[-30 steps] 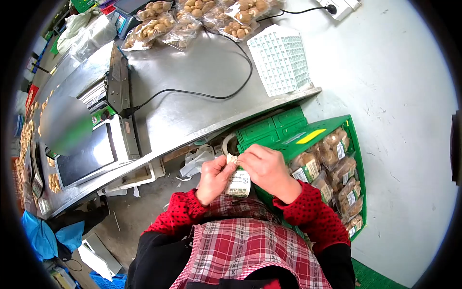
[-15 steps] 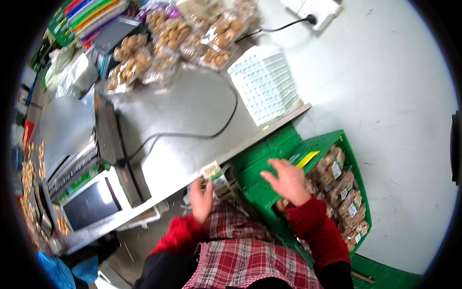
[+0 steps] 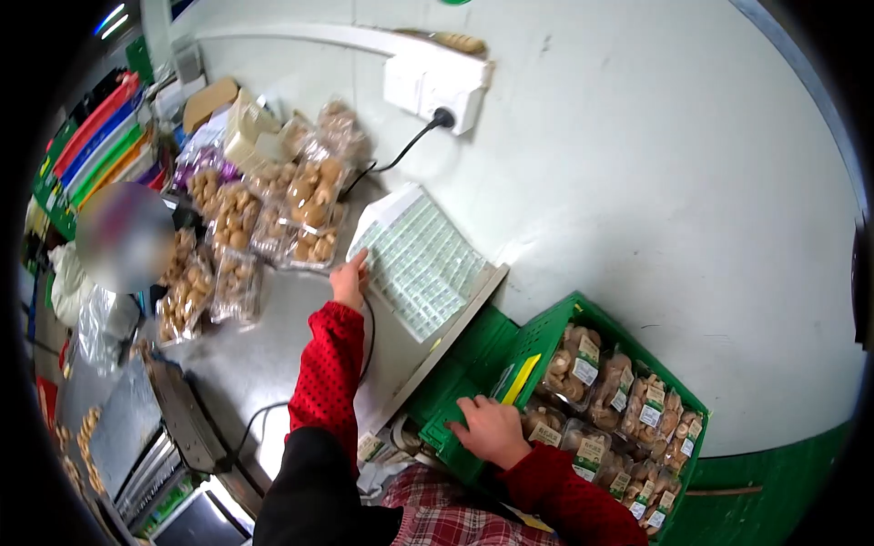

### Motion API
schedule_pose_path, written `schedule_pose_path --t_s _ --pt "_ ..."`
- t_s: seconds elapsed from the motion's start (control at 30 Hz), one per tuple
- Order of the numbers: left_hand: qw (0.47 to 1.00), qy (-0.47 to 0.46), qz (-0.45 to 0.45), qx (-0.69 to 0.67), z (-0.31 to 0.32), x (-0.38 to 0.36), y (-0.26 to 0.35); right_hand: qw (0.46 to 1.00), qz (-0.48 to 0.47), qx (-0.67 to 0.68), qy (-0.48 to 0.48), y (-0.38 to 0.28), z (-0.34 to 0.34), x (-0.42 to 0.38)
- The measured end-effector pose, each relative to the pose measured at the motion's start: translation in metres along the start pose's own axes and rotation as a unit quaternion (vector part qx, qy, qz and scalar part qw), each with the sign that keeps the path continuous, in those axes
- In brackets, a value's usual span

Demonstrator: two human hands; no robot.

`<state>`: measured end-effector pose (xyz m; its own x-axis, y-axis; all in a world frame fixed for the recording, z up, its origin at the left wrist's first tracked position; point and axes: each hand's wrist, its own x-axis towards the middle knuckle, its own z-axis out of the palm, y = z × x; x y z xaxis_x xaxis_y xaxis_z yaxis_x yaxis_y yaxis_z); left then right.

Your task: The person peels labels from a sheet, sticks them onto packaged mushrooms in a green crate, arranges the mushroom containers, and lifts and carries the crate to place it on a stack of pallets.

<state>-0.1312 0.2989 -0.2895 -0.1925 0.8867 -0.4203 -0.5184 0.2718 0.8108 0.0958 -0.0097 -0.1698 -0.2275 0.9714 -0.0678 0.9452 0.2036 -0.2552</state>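
My left hand is stretched out over the metal table, its fingertips right at the left edge of a sheet of printed labels. It holds nothing that shows. Just beyond it lie several film-wrapped trays of mushrooms. My right hand is at the near side of a green crate, fingers apart and empty. Inside the crate sit several labelled packs of brown mushrooms, close to the right of that hand.
A black cable runs across the table from a plug in the wall socket. At the left stands a machine with a screen. Stacked coloured crates rise at the far left. The pale wall borders the right side.
My left hand has reached forward from the table's front edge to the label sheet. My right hand has lowered toward the crate's near side. The view has tilted up toward the wall.
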Motion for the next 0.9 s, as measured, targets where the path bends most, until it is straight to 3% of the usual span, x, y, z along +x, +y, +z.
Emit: schedule_pose_path --t_s 0.07,0.13,0.2,0.27,0.33,0.37,0.43,0.5,0.53,0.57,0.63,0.7,0.8,0.87,0.9 --pt "0.993 0.061 0.069 0.073 -0.004 0.006 -0.003 1.000 0.001 0.016 0.022 0.001 0.001 -0.001" --pt "0.990 0.102 0.071 0.070 -0.010 0.040 -0.017 1.000 -0.011 0.019 0.010 0.002 0.001 -0.002" --pt "0.995 0.027 0.091 0.019 0.000 0.035 -0.011 1.000 -0.008 0.018 0.022 0.000 -0.001 -0.001" --pt "0.995 0.032 0.084 -0.034 0.010 0.010 0.001 1.000 -0.005 0.004 -0.008 -0.002 -0.003 -0.003" --pt "0.988 -0.010 0.014 -0.154 0.010 0.003 0.002 1.000 0.000 0.001 -0.015 -0.001 -0.003 -0.004" --pt "0.989 -0.015 0.013 -0.150 0.009 0.000 0.003 1.000 0.000 0.001 -0.017 -0.001 -0.002 -0.005" --pt "0.982 -0.102 0.116 -0.110 0.012 -0.013 0.017 1.000 0.005 0.003 -0.010 0.002 -0.003 -0.004" --pt "0.971 -0.155 0.182 -0.002 0.024 -0.081 0.066 0.998 -0.017 0.060 -0.005 0.007 -0.007 -0.006" --pt "0.963 -0.162 0.211 0.051 0.030 -0.117 0.095 0.981 -0.047 0.189 0.021 0.022 -0.001 0.002" --pt "0.944 -0.204 0.236 0.106 0.034 -0.156 0.121 0.969 -0.067 0.227 0.077 0.027 -0.014 0.012" --pt "0.909 -0.295 0.232 0.183 0.037 -0.225 0.166 0.953 -0.101 0.160 0.238 0.016 -0.089 0.014" --pt "0.872 -0.378 0.212 0.226 0.036 -0.284 0.199 0.930 -0.159 0.096 0.318 0.001 -0.156 0.012" --pt "0.858 -0.421 0.193 0.223 0.041 -0.347 0.214 0.891 -0.256 0.119 0.356 -0.011 -0.189 0.004" --pt "0.859 -0.435 0.182 0.201 0.039 -0.368 0.218 0.885 -0.260 0.168 0.347 -0.011 -0.184 -0.009" --pt "0.862 -0.431 0.177 0.197 0.038 -0.375 0.220 0.907 -0.232 0.230 0.265 -0.010 -0.183 -0.020"
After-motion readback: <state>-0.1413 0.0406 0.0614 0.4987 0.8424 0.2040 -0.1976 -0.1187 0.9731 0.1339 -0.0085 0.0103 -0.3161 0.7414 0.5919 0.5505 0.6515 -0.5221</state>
